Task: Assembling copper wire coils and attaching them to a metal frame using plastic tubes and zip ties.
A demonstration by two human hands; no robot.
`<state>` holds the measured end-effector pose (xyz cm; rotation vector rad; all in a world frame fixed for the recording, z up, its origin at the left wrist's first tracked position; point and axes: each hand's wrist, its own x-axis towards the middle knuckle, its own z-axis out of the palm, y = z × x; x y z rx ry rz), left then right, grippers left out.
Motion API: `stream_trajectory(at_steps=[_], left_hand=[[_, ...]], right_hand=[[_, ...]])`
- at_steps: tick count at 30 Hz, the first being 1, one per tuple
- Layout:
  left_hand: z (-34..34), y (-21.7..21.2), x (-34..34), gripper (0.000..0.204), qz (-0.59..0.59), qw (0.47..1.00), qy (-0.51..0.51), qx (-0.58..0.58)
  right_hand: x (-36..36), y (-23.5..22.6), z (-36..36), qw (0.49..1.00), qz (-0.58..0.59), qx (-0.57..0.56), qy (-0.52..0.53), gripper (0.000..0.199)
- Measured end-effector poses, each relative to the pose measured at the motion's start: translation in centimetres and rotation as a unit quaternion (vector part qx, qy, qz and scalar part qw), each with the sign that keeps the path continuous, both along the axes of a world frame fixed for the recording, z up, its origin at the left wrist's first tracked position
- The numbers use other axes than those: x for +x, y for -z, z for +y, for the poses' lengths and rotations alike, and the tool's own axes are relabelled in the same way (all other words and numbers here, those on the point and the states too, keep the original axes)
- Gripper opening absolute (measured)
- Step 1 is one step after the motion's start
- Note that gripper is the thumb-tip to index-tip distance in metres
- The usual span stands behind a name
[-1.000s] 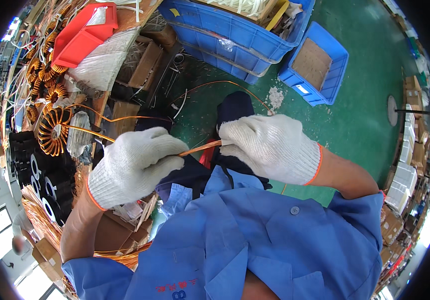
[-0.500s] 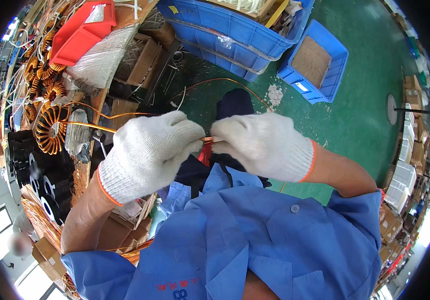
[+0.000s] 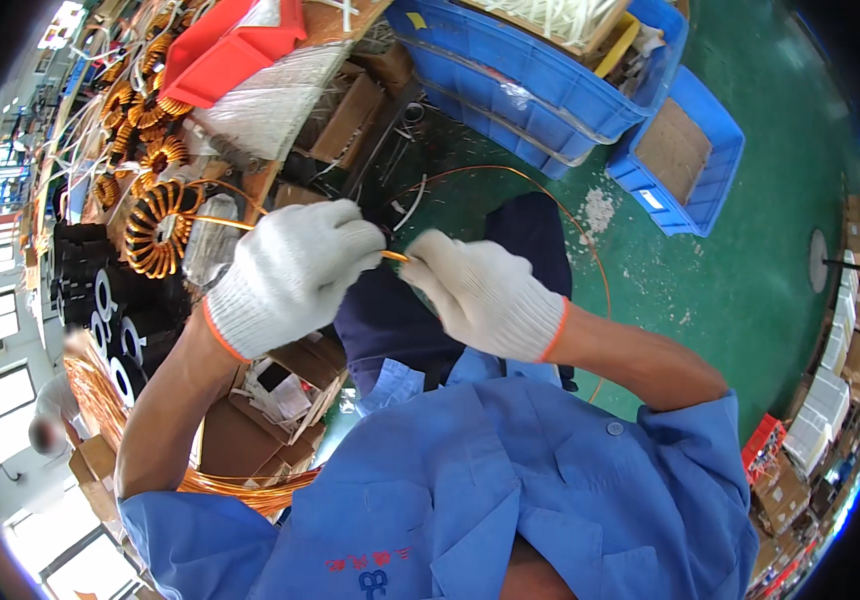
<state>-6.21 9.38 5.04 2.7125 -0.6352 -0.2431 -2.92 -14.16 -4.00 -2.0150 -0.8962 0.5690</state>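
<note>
My left hand (image 3: 300, 262), in a white knitted glove with an orange cuff, is closed around orange copper wire (image 3: 395, 256). A short piece of the wire shows between my two hands. My right hand (image 3: 475, 290), gloved the same way, pinches the wire on the other side; its fingers are slightly blurred. On the left, the wire runs from my left hand to a ring-shaped coil (image 3: 158, 230) wound with copper, at the bench edge. Another thin wire loop (image 3: 605, 275) curves over the floor to the right of my legs.
More wound coils (image 3: 140, 125) and a red plastic bin (image 3: 230, 50) lie on the bench at upper left. Black spools (image 3: 100, 310) stand below. Blue crates (image 3: 490, 100) are ahead, with a smaller blue bin (image 3: 690, 150) on the green floor. Copper wire bundles (image 3: 240, 492) lie beside my left elbow.
The view has shifted, so the surroundings sit farther right and lower. My hands are slightly farther apart, with more wire showing between them. The red item seen beneath them earlier no longer shows.
</note>
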Motion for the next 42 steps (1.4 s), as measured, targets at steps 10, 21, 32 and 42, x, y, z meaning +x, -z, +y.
stream_trajectory(at_steps=[10, 21, 32, 42], left_hand=[[9.2, -2.7, -1.6, 0.031, -0.063, 0.966, 0.032, 0.248], [16.7, -4.2, 0.2, 0.059, 0.000, 0.900, -0.413, 0.138], [17.2, -2.9, 0.2, 0.060, -0.047, 0.909, -0.398, 0.115], [15.4, -4.5, 2.0, 0.072, 0.050, 0.899, -0.328, 0.286]], right_hand=[[2.8, -0.6, 3.2, 0.903, 0.414, 0.054, -0.097, 0.028], [1.4, -5.8, 8.9, 0.853, 0.512, 0.063, -0.079, 0.031], [2.2, -3.9, 20.5, 0.901, 0.410, 0.113, -0.089, 0.029], [10.6, -2.5, 23.8, 0.869, -0.474, 0.123, -0.069, 0.023]])
